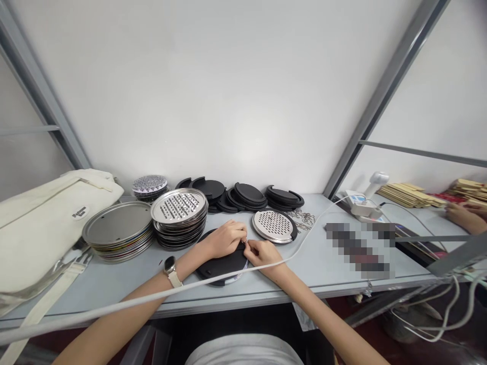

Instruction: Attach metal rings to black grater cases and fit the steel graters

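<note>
A round black disc [222, 266] with a raised rim lies flat on the table before me, a shiny edge showing beneath its lower right side. My left hand [227, 238], with a watch on the wrist, bends over its upper right edge, fingers pinched together. From the right, my right hand [263, 255] meets it at the same spot, thumb and fingers pinched. A tiny metallic glint shows between the fingertips; what it belongs to is too small to make out. Just beyond my right hand lies a round metal grater plate [273, 224] in a black holder.
Behind stand stacked grater plates [178, 208], plain metal discs [116, 223] and black round holders [247, 195]. Small metal hooks [303, 218] lie loose. A white cable [152, 295] crosses before me. A cream bag [49, 223] sits left; another person's hand [466, 215] is far right.
</note>
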`<state>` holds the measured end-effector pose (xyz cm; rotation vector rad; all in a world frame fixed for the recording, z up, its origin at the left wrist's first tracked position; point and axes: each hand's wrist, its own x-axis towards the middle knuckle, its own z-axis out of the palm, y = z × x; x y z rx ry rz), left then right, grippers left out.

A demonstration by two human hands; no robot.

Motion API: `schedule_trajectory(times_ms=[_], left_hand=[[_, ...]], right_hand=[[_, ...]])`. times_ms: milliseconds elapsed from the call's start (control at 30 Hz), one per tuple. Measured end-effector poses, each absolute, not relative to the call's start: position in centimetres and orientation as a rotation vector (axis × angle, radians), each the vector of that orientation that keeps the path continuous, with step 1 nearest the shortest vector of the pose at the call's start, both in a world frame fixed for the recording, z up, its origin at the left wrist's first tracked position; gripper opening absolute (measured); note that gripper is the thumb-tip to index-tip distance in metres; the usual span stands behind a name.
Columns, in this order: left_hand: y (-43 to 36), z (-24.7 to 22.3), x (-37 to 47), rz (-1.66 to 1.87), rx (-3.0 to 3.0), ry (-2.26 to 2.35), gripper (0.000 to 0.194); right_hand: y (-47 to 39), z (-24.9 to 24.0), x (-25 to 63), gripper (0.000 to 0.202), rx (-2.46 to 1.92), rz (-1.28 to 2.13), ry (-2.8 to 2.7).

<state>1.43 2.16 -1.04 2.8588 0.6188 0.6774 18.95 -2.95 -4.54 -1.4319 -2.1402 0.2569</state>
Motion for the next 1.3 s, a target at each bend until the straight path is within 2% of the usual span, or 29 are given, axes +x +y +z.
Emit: schedule_trajectory(times_ms=[933,1300], left_hand=[[2.28,-1.01,1.28,0.62,2.859,0.605,0.031],[1.75,-0.29,1.14,0.576,2.875,0.59,0.025]], right_hand=[[-3.13,-4.51,18.84,0.027,-1.393,0.275,-2.122],[-3.13,-4.41,18.91,0.027,-1.401,0.282,-2.129]])
